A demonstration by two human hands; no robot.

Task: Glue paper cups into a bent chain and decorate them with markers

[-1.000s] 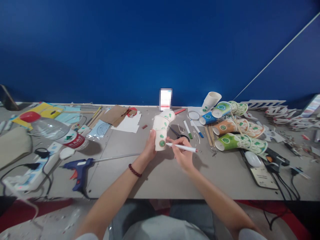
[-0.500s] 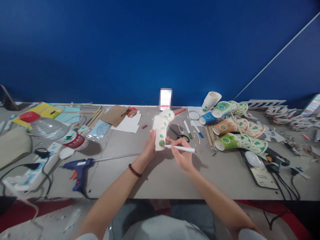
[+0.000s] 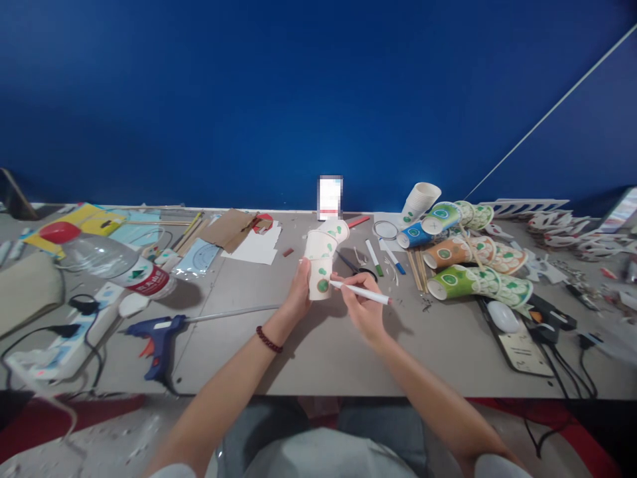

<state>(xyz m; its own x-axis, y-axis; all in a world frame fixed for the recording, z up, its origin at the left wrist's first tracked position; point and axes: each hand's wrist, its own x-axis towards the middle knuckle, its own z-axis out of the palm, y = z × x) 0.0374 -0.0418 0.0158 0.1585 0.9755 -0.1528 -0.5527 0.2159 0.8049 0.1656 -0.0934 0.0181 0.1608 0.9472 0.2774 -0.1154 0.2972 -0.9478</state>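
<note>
A curved chain of white paper cups [image 3: 320, 255] with green leaf prints is gripped from the side by my left hand [image 3: 298, 292]. The lowest cup carries a round green spot facing me. My right hand [image 3: 364, 309] is closed in a writing grip around a white marker pen [image 3: 365, 292] with a reddish end. Its tip points at the lowest cup's right side, close to the surface; whether it touches I cannot tell. Behind that hand, dark-handled scissors [image 3: 365, 273] lie on the table, partly covered.
Coloured cup chains [image 3: 462, 282] and a cup stack [image 3: 421, 199] stand right, near green and blue markers [image 3: 374, 257]. A blue glue gun [image 3: 162, 338], power strip [image 3: 79, 338] and plastic bottle [image 3: 112, 262] lie left. A phone [image 3: 330, 198] stands against the wall.
The marker tip has shifted slightly up and right, away from the green spot toward the cup's edge. My left hand and the cups have barely moved.
</note>
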